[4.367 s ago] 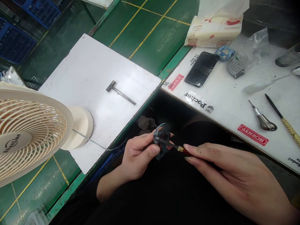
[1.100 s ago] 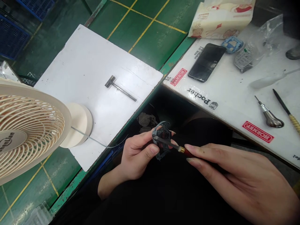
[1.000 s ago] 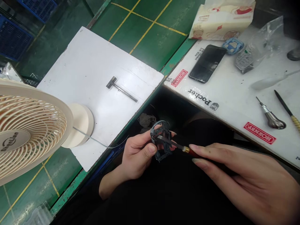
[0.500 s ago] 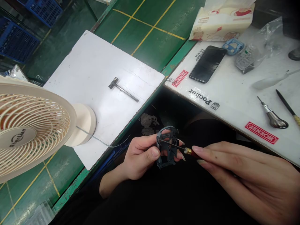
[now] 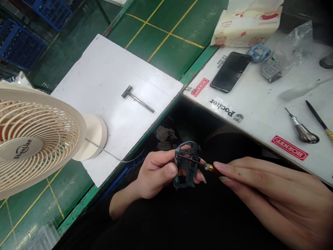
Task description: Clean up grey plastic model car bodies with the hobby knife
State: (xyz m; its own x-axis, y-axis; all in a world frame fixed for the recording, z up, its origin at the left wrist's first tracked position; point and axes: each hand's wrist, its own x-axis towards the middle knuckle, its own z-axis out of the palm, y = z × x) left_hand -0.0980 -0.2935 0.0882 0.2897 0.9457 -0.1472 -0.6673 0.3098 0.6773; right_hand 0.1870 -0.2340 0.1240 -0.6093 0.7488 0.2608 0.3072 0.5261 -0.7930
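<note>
My left hand [image 5: 158, 173] grips a dark grey plastic frame part [image 5: 191, 172] with a curved top edge and open gaps, thumb in front and fingers behind it. In my right hand [image 5: 273, 187] is a thin-bladed tool, apparently a small screwdriver [image 5: 208, 167], with a brass collar and a dark red handle mostly hidden by the fingers. Its slim shaft reaches into the frame part near the upper left side; the exact contact of the tip is too small to make out. Both hands are held above my dark-clothed lap, off the tables.
A beige fan [image 5: 39, 139] stands at the left by a white board [image 5: 111, 69] bearing a T-shaped metal tool [image 5: 137, 99]. On the right table [image 5: 249, 133] are a phone [image 5: 230, 72], a plastic bag [image 5: 286, 52], a tissue pack [image 5: 247, 27] and a metal-handled driver [image 5: 303, 128].
The view has shifted very slightly. The frame part appears turned a little in my left hand, while the tool's shaft stays inside it.
</note>
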